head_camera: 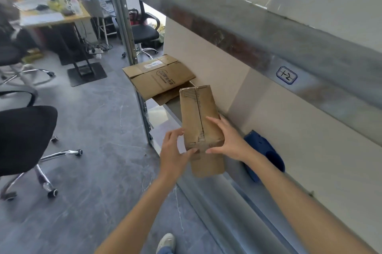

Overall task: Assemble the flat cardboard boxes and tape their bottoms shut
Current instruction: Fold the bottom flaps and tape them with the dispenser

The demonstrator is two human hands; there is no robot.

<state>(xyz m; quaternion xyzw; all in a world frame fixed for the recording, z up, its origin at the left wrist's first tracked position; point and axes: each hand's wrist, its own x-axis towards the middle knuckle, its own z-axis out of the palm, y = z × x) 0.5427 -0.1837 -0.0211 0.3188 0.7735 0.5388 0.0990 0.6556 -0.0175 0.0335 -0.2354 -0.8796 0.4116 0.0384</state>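
Holding a small cardboard box (198, 113) with its bottom seam turned up, the person steadies it on the edge of a metal shelf (175, 108). The left hand (174, 150) grasps the box's near left corner: its thumb tip touches the near end, while its curled fingers (177, 132) close on the left side. The right hand (229, 140) lies over the right flap with fingers (215, 122) stretched out straight just beside the seam, released rather than clenched, and its thumb rests against the near end, close to the left thumb.

Beyond the fingertips, further along the shelf, lies a flat cardboard box (159, 80) with printed lettering, apart from the held box. Just behind the right wrist a blue plastic tape dispenser (260, 146) lies on the shelf against the wall. Left of the left hand, on the grey floor, stands a black office chair (24, 138).
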